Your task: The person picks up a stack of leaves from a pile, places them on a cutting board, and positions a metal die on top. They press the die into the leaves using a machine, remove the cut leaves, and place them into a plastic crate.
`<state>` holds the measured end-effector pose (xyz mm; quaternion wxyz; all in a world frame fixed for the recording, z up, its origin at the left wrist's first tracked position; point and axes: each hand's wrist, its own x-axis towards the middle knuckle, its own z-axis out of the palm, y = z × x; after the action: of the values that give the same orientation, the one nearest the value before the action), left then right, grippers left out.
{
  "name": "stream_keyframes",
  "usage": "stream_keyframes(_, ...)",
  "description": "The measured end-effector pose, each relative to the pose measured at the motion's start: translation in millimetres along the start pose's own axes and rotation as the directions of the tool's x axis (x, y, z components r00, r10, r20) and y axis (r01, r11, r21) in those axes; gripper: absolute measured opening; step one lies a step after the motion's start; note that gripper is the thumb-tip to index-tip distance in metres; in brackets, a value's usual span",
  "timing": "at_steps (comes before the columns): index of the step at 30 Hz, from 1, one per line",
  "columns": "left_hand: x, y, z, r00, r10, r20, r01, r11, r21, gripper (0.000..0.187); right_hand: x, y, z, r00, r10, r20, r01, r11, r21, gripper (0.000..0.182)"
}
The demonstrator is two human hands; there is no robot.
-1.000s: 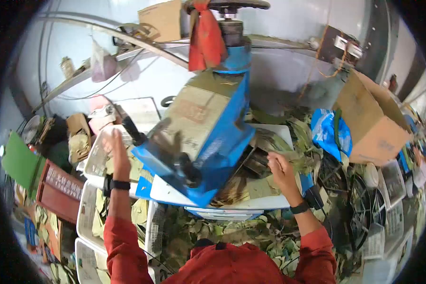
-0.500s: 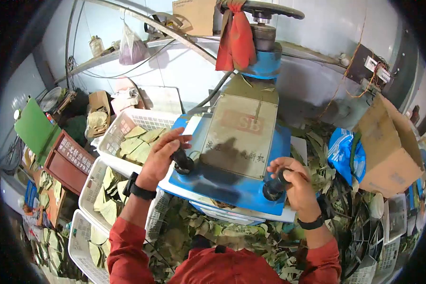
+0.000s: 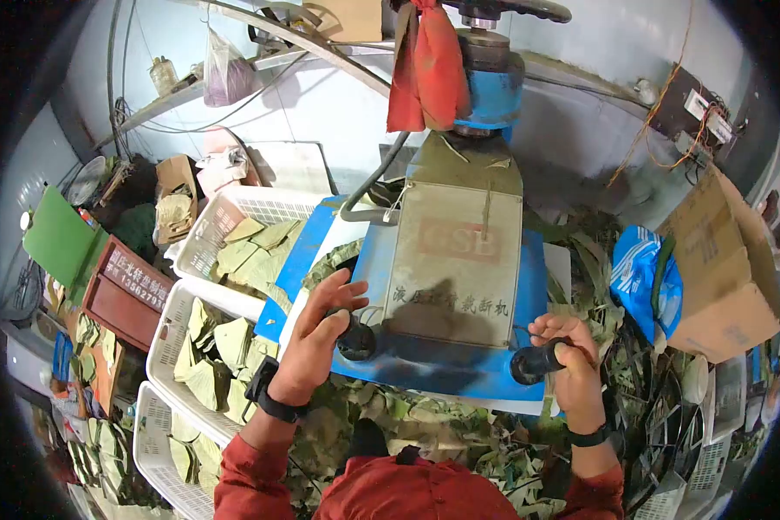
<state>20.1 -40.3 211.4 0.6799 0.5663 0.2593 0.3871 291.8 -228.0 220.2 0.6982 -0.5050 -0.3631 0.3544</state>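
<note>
A swing-arm cutting press with a blue head (image 3: 416, 364) stands in front of me, a worn cover plate (image 3: 455, 260) with Chinese lettering on its top. My left hand (image 3: 319, 340) is at the left black handle (image 3: 356, 341), its thumb against it and the fingers curving loosely over the far side. At the front right corner, my right hand (image 3: 578, 368) grips the other black handle (image 3: 537, 360), thumb on top. Left of the head, green leaf material (image 3: 334, 258) lies on the white board of the press bed, partly hidden by the head.
White plastic baskets (image 3: 166, 334) with cut leaf pieces line the left side. Leaf scraps (image 3: 407, 412) cover the area below the press. A cardboard box (image 3: 728, 269) and a blue bag (image 3: 640, 282) stand at right. Red cloth (image 3: 429, 78) hangs from the column.
The press head has swung right and a little nearer, both hands moving along on its handles. More of the bed and the leaf material now shows at its left.
</note>
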Motion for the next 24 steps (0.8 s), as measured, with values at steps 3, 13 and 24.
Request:
stream_keyframes(3, 0.9, -7.5, -1.4, 1.000, 0.009, -0.010, -0.009, 1.000, -0.017, 0.055, 0.0, 3.7, 1.2, 0.999, 0.023, -0.041, -0.023, 1.000, -0.018, 0.032)
stream_keyframes(13, 5.3, -13.8, -15.1, 0.991, 0.136, 0.011, -0.137, 0.989, 0.050, 0.051, -6.7, 5.2, 9.8, 1.000, -0.026, 0.012, 0.026, 0.999, -0.019, 0.026)
stream_keyframes(24, -125.5, -146.0, -43.9, 0.890, -0.416, -0.184, 0.338, 0.876, -0.344, 0.027, -1.1, 16.6, 120.8, 0.939, 0.088, 0.331, -0.049, 0.991, -0.125, 0.038)
